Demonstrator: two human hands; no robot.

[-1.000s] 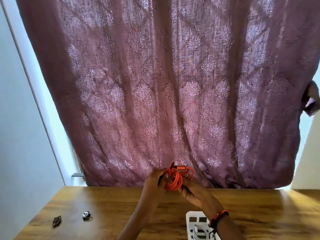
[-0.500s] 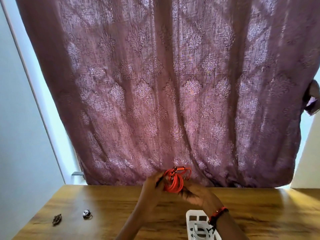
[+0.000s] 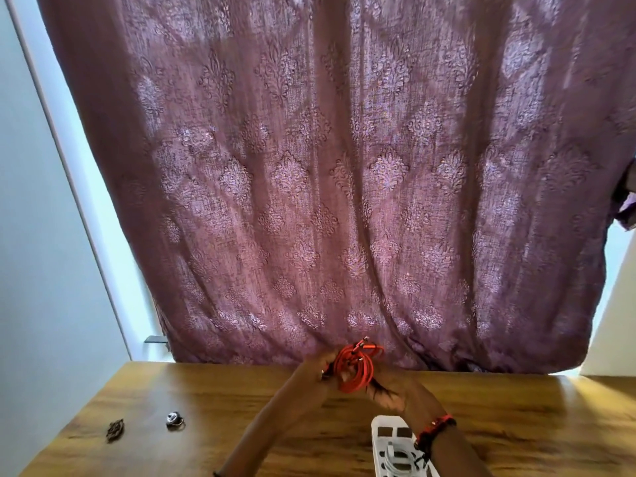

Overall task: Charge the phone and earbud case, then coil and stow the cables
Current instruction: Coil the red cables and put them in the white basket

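A coiled red cable [image 3: 356, 368] is held up above the far part of the wooden table [image 3: 213, 414], in front of the curtain. My left hand [image 3: 311, 371] grips the coil's left side. My right hand [image 3: 395, 390], with a red thread band on its wrist, holds the coil from below and to the right. The cable's metal plug ends stick out at the coil's top. A white slotted tray [image 3: 389, 438] lies on the table under my right wrist with a white cable [image 3: 395, 457] coiled inside. Phone and earbud case are out of view.
A purple patterned curtain [image 3: 327, 184] hangs right behind the table's far edge. Two small dark trinkets lie at the table's left: a flat brown one [image 3: 115, 430] and a round silvery one [image 3: 175, 418]. A pale wall stands on the left.
Both hands and the red coil have sunk slightly toward the table. My fingers have shifted around the loops, and both hands still hold the coil.
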